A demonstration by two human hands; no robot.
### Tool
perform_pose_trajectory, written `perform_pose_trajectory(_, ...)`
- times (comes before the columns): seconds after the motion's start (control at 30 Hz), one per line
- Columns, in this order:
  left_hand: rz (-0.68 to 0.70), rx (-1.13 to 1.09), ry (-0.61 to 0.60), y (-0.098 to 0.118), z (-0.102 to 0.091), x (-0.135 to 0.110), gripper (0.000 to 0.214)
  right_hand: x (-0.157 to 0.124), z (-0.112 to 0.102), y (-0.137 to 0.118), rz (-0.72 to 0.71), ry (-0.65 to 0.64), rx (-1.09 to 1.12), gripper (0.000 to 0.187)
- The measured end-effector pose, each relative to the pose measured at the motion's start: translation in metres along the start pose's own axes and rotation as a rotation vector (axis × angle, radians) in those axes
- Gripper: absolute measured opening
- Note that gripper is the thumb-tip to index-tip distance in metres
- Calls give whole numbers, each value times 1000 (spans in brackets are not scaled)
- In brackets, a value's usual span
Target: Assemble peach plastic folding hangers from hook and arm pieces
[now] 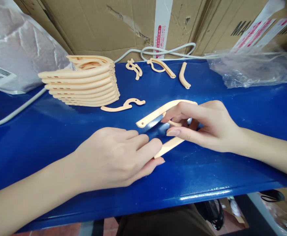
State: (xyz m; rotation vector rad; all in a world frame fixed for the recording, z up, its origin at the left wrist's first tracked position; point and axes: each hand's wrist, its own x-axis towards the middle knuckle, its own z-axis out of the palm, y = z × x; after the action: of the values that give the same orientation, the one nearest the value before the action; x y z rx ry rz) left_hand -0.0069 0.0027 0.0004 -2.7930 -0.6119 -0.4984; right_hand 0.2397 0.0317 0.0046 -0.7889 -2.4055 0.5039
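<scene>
Between my hands is a cream-coloured plastic folding clothes hanger [155,114], its two arms spread apart. My left hand [116,155] is closed on the end of the lower arm, thumb beneath and fingers on top. My right hand [212,126] grips the hanger near its joined end, with thumb and fingers around the arms and a thin curved piece between them. The fingers hide the joint. Just beyond my left hand lies a loose hook piece [122,107] on the blue table [67,131].
A stack of folded hangers [82,83] stands at the back left. Loose parts lie behind my hands: small hooks [134,68], an arm with a loop [166,68] and a short curved arm [183,77]. Around these are a cable [18,109], plastic bags [254,70] and cardboard boxes [124,26].
</scene>
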Motion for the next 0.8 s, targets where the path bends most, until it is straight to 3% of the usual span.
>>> perform_pose_trajectory(0.2, 14, -102, 22, 4, 1, 0, 24, 1, 0, -2, -153, -2, -65, 16)
perform_pose_trajectory(0.4, 42, -185, 55, 8, 4, -3, 25, -4, 4, -3, -260, 5, -156, 24)
perform_pose_trajectory(0.53, 63, -297, 64, 10, 5, -4, 22, -8, 9, -7, -223, -30, -157, 37)
perform_pose_trajectory(0.67, 151, -443, -61, 8, -1, 0, 11, -7, 9, -9, -123, -23, -83, 41)
perform_pose_trajectory(0.8, 138, -350, -99, 8, -5, 5, 19, -5, 6, -5, 28, -8, -12, 57)
